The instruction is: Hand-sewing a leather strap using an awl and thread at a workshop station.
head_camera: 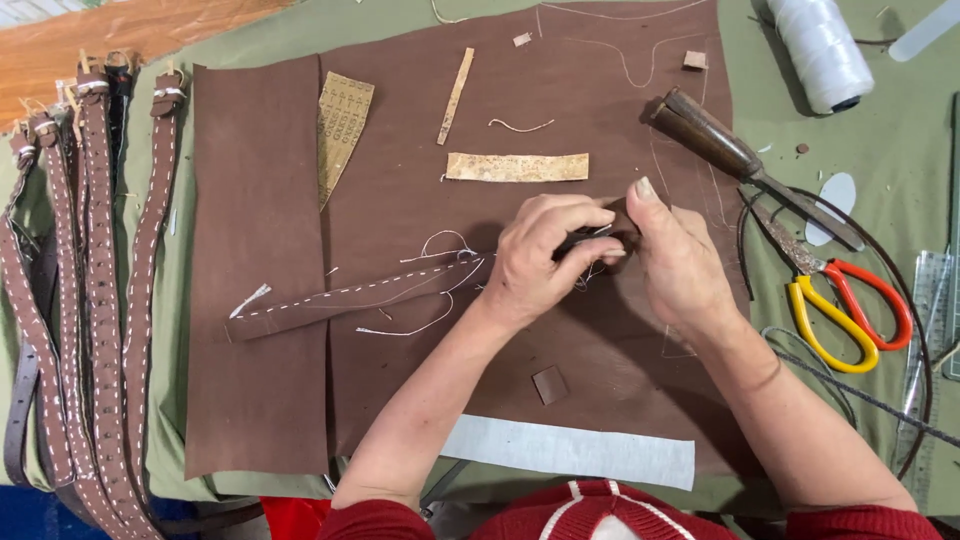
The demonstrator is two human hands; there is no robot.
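Both your left hand (535,262) and right hand (675,262) pinch the end of the stitched strap (350,298) at mid-bench; its stitching looks nearly complete, loose thread ends untrimmed. Finished straps (90,280) hang over the left edge.

Our hands meet mid-sheet (400,130): left hand (545,258) and right hand (675,260) pinch one end of a strap (350,298), which runs left across the sheet. Finished straps (90,280) hang at the far left. Scissors (835,300) lie right of us, a tool (720,145) behind them, a thread spool (822,50) beyond.
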